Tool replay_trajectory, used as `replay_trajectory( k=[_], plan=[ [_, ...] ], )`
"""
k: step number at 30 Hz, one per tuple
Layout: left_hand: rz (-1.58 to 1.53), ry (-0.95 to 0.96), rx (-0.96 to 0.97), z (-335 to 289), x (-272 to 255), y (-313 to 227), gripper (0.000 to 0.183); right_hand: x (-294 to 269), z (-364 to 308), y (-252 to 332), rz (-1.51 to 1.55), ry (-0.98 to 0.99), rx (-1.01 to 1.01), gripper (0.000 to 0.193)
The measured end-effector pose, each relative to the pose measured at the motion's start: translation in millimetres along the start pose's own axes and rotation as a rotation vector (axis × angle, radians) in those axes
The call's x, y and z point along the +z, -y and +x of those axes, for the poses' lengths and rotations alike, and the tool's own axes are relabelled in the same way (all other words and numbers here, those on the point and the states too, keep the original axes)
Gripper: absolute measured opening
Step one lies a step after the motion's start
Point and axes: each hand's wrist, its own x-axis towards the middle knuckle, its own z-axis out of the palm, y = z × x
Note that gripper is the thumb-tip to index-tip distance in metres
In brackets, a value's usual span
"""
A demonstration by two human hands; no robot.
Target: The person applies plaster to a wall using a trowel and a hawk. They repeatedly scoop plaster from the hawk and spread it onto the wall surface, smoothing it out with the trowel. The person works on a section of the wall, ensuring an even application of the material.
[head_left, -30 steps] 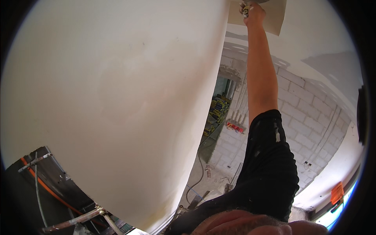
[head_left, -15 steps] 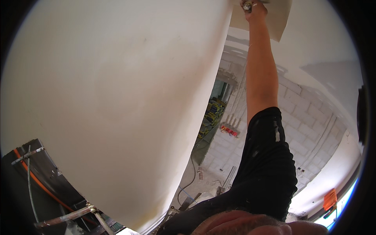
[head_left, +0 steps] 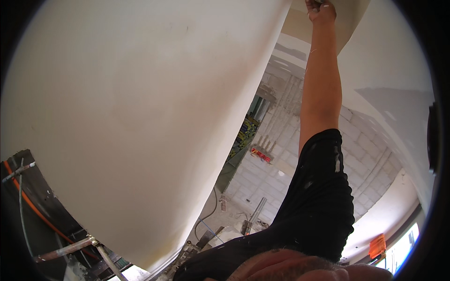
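The broad white plastered surface is the landmark; its right edge slants down from the upper rim. Beyond that edge lies the concrete-block wall, with a wedge of open room between the edge and the raised bare forearm in its black sleeve. Below the surface's lower-left edge, a rusty scaffold tube crosses near an orange hose. Right of the surface's top end, a beige panel sits behind the right hand, well within reach of that edge but apart from it. Right of the surface's middle, red electrical boxes set into the blocks hold what look like wires. Smallest, the tool handle lies in the right hand, fingers curled around it; the rim cuts it off, so its direction and long axis cannot be told.
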Motion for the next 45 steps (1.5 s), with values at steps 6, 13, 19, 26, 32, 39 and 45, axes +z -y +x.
replay_trajectory(
  k=[6,13,19,26,32,39,45],
  plan=[
    [0.012,-0.034,-0.054,-4.2,7.1,-7.3,0.020,16.5,-12.6,12.1,0.061,-0.032,0.005,0.016],
    [-0.024,-0.081,-0.021,-16.7,26.6,-12.3,0.014,27.7,-15.1,21.4,0.026,-0.048,-0.042,0.016],
    [-0.037,-0.035,-0.005,-26.6,40.0,-18.1,0.017,41.1,-24.1,31.7,0.069,-0.087,-0.023,0.017],
    [-0.027,-0.051,-0.108,3.7,-14.1,-21.4,0.021,58.6,-31.5,38.3,0.052,-0.117,-0.047,0.017],
    [-0.063,-0.051,-0.036,-13.7,18.6,-25.0,0.014,74.3,-38.7,41.6,0.038,-0.149,-0.052,0.014],
    [-0.193,-0.096,-0.090,-13.0,15.9,-32.6,0.011,89.3,-42.8,43.7,0.076,-0.116,-0.063,0.014],
    [-0.027,-0.082,-0.034,-6.0,-0.8,-32.5,0.015,106.5,-64.9,52.6,0.064,-0.143,-0.077,0.014]
  ],
)
